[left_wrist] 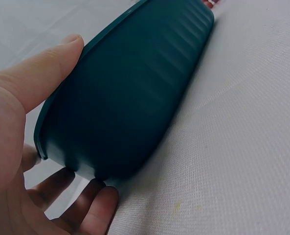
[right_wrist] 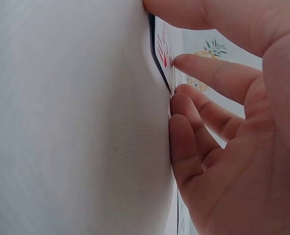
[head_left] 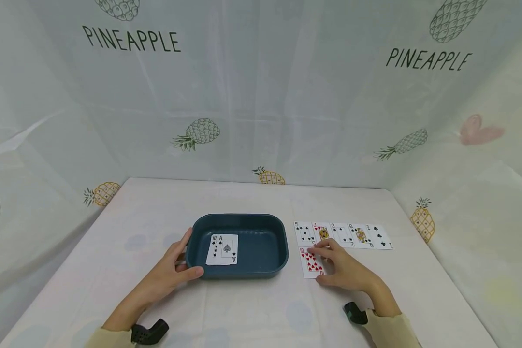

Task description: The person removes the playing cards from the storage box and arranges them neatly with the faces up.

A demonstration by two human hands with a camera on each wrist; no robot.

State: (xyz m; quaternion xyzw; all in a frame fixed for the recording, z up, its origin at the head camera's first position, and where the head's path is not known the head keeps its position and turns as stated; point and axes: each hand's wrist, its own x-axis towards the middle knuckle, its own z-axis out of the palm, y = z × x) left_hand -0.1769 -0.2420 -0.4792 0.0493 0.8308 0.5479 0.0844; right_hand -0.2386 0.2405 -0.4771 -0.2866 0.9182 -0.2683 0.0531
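My left hand (head_left: 174,266) grips the left end of a dark teal tray (head_left: 261,275); its thumb lies on the rim and its fingers bend around the outer wall (left_wrist: 110,103). In the tray, at the left, lies a small pile of playing cards (head_left: 227,249), an ace of spades on top over a ten. To the right of the tray my right hand (head_left: 343,268) holds a ten of hearts (head_left: 308,263) between thumb and fingertips, its index finger by the top edge and its thumb by the bottom edge. In the right wrist view a dark gap shows under the card's edge (right_wrist: 163,49).
Just behind the ten of hearts lies a row of several face-up playing cards (head_left: 341,235), among them a five, a two and a three of clubs (head_left: 378,237). A white cloth (head_left: 252,314) covers the table. Pineapple-print curtains (head_left: 330,121) enclose its back and sides.
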